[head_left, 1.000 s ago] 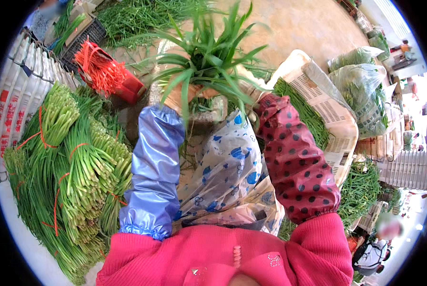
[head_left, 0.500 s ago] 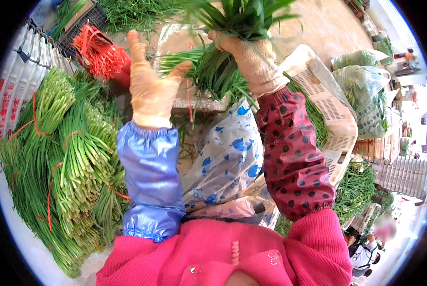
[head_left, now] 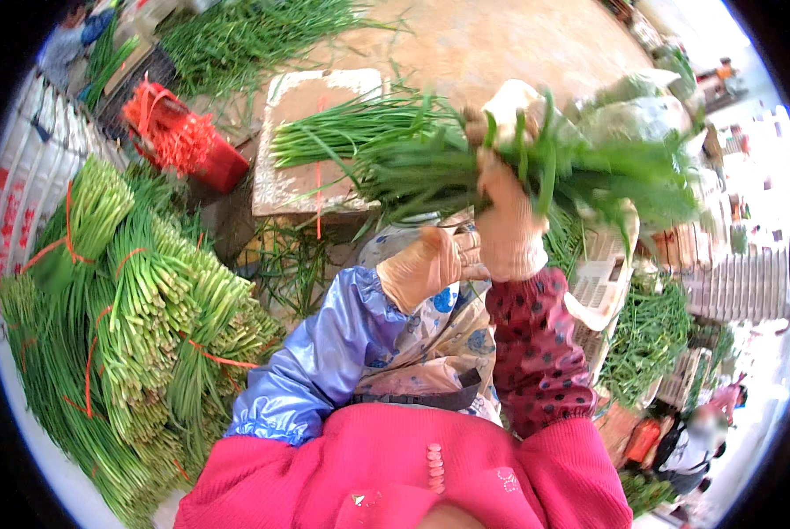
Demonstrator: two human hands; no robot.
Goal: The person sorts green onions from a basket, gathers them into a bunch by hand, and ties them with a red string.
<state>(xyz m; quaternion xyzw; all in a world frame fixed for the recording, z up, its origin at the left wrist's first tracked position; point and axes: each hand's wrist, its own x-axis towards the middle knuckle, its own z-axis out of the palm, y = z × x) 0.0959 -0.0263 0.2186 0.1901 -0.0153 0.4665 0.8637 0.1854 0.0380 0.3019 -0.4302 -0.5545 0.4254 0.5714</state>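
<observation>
A bunch of long green chives [head_left: 606, 167] lies sideways in the grip of my gloved right hand [head_left: 508, 212], its leaf ends blurred toward the right. My gloved left hand [head_left: 426, 264] is below the bunch and just left of the right wrist. Its thumb is apart from the fingers and nothing shows in it. More loose chives [head_left: 351, 132] lie across a worn low board [head_left: 276, 189] in front of me, with a red strip [head_left: 319, 198] hanging over the board's near edge. Leaves from the two lots overlap, so where one ends is unclear.
Tied chive bundles [head_left: 139, 317] are piled at left. Beside the board stands a red container [head_left: 218, 167] of red ties [head_left: 161, 128]. Loose greens [head_left: 254, 35] cover the floor beyond. At right are a pale plastic crate [head_left: 602, 273], filled bags [head_left: 633, 115] and people farther off.
My right hand has come nearer and swung the bunch from pointing away to lying sideways toward the right. My left hand has moved from raised at left down to near the right wrist.
</observation>
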